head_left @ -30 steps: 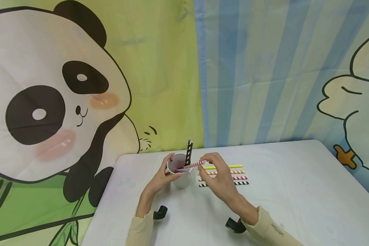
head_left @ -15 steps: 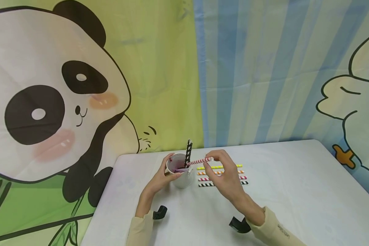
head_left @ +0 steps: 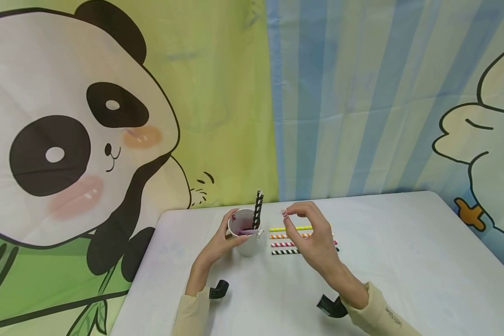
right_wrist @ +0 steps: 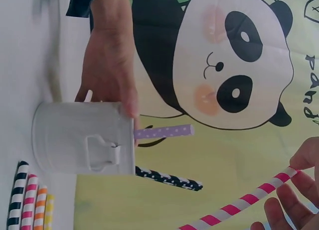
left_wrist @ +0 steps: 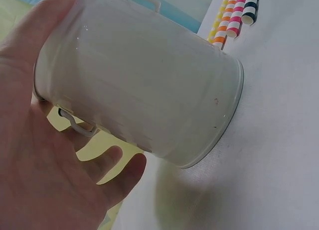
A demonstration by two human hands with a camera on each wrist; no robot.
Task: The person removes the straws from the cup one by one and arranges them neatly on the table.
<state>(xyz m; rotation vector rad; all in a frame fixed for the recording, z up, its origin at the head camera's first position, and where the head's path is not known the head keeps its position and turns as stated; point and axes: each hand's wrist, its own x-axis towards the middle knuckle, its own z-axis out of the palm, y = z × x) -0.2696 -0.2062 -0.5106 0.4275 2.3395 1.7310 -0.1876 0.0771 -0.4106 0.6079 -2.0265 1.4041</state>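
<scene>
My left hand [head_left: 218, 245] grips a white metal bucket [head_left: 248, 247] by its rim, thumb over the near edge and fingers round the side. A black straw [right_wrist: 172, 179] with white dots and a purple dotted straw [right_wrist: 164, 132] stick out of its mouth. To the right of the bucket and above the table, my right hand [head_left: 319, 242] pinches one end of a pink-and-white striped straw [right_wrist: 249, 197] between thumb and index finger. In the head view that straw points away, so only its near end shows.
Under my right hand a yellow straw [head_left: 278, 229], an orange straw [head_left: 279, 237], a pink straw [head_left: 281, 244] and a black striped straw [head_left: 283, 252] lie in parallel on the white table [head_left: 403, 261]. A panda-print curtain [head_left: 227, 116] hangs behind the table.
My right hand has drawn the pink-and-white straw up and right, away from the bucket's mouth, and turned it to point away. The left hand and bucket have stayed in place.
</scene>
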